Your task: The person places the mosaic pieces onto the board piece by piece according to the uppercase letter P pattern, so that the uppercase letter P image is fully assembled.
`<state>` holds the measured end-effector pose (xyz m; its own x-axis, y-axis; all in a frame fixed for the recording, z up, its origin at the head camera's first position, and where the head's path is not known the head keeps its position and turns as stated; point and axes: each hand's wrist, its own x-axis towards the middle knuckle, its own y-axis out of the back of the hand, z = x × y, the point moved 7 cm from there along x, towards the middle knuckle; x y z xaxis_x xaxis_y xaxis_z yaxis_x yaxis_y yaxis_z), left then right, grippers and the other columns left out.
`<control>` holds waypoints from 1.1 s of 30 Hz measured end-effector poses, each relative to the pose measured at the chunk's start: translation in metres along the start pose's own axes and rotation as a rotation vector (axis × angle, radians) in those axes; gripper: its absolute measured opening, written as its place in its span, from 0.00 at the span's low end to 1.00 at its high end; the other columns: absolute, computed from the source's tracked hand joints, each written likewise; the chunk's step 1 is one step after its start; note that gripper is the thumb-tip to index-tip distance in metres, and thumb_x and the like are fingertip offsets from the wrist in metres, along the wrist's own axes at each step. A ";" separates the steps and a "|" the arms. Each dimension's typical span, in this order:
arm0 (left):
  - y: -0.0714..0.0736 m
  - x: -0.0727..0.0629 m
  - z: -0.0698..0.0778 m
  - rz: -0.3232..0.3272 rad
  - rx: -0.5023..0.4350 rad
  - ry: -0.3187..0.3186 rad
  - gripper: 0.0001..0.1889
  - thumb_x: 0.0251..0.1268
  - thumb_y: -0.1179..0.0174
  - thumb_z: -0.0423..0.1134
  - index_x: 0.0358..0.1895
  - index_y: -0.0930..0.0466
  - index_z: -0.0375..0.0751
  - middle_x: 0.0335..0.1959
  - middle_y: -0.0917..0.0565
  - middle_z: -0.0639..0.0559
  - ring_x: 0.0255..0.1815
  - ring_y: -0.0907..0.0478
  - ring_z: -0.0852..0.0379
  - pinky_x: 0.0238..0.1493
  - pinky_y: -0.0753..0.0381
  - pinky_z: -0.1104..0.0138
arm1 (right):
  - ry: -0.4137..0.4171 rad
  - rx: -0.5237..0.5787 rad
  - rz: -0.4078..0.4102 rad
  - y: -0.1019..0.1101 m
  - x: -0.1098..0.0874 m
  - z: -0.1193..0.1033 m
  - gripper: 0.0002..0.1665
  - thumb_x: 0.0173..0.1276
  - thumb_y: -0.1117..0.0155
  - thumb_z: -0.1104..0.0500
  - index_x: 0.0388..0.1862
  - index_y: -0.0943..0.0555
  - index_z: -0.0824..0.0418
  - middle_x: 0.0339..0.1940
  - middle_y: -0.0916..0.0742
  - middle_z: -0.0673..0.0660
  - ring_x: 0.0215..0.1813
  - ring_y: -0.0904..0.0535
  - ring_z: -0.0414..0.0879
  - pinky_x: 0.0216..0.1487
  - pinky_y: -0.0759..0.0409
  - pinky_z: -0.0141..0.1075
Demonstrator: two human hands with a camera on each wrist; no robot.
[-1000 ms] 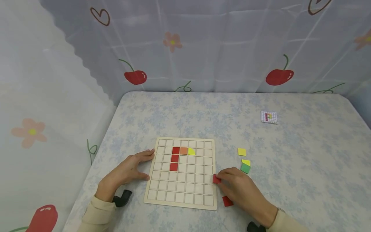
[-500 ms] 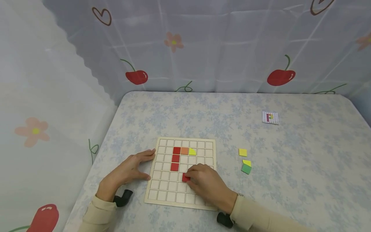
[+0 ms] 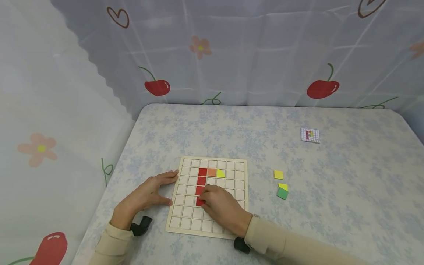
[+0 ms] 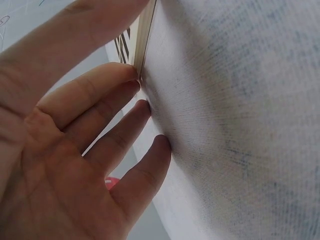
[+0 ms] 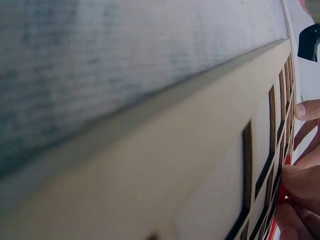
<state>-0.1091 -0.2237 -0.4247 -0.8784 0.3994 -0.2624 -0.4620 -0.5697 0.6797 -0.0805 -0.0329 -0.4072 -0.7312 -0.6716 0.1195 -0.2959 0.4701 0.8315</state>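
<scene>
A pale wooden grid board [image 3: 230,175] lies flat on the table. Three red square tiles [image 3: 201,180] run down one column, the lowest partly behind my right hand. Beside the top one sit an orange tile [image 3: 211,172] and a yellow tile [image 3: 221,173] with a rounded or slanted side. My right hand [image 3: 222,206] pinches another red square tile [image 3: 199,201] at the cell below that column. My left hand [image 3: 149,193] rests beside the board's left side, thumb and fingertips touching its edge; in the left wrist view the fingers [image 4: 117,142] are spread and relaxed.
Right of the board lie a yellow square tile [image 3: 278,175], another yellow piece [image 3: 283,187] and a green tile [image 3: 282,193] overlapping it. A small pattern card [image 3: 310,135] lies farther back. Patterned curtains [image 3: 251,55] hang behind the table.
My right hand has carried the red tile leftward from the board's right edge to the cell under the red column. The right sleeve now covers where another red tile lay. My left hand stays put.
</scene>
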 end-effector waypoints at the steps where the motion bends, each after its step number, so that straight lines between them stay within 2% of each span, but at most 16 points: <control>1: 0.000 0.000 0.000 0.002 0.005 -0.001 0.43 0.46 0.23 0.33 0.69 0.32 0.29 0.75 0.38 0.41 0.76 0.46 0.38 0.69 0.38 0.44 | -0.001 -0.002 -0.001 -0.001 0.001 0.000 0.08 0.64 0.29 0.64 0.42 0.12 0.62 0.41 0.15 0.51 0.44 0.18 0.43 0.44 0.19 0.28; 13: 0.000 0.000 0.000 0.004 0.010 0.004 0.43 0.45 0.23 0.33 0.69 0.32 0.30 0.75 0.38 0.42 0.76 0.46 0.38 0.69 0.38 0.44 | 0.013 -0.061 0.010 -0.004 0.002 -0.002 0.09 0.64 0.29 0.61 0.43 0.11 0.60 0.40 0.16 0.50 0.42 0.20 0.41 0.44 0.20 0.30; 19: -0.001 0.000 -0.001 0.003 0.005 0.006 0.43 0.45 0.23 0.32 0.69 0.32 0.29 0.75 0.38 0.41 0.76 0.46 0.37 0.69 0.38 0.44 | 0.025 -0.040 0.007 -0.002 -0.004 -0.001 0.12 0.65 0.30 0.62 0.47 0.12 0.60 0.43 0.16 0.49 0.44 0.20 0.41 0.46 0.21 0.32; 25: -0.001 0.001 0.001 -0.002 0.025 0.005 0.43 0.45 0.23 0.32 0.69 0.32 0.28 0.75 0.38 0.40 0.75 0.46 0.37 0.68 0.36 0.45 | -0.007 -0.014 0.031 0.012 -0.027 0.010 0.13 0.65 0.30 0.60 0.49 0.14 0.58 0.45 0.16 0.48 0.47 0.21 0.42 0.48 0.21 0.36; 33: 0.001 -0.001 0.002 0.008 0.030 -0.001 0.43 0.45 0.23 0.32 0.69 0.32 0.28 0.75 0.39 0.40 0.75 0.46 0.37 0.67 0.34 0.46 | -0.150 0.014 0.153 0.040 -0.075 0.040 0.13 0.62 0.28 0.61 0.47 0.13 0.57 0.46 0.15 0.46 0.50 0.20 0.41 0.48 0.19 0.38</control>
<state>-0.1086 -0.2234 -0.4227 -0.8820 0.3956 -0.2562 -0.4510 -0.5509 0.7022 -0.0621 0.0595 -0.4051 -0.8511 -0.4998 0.1606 -0.1826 0.5687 0.8020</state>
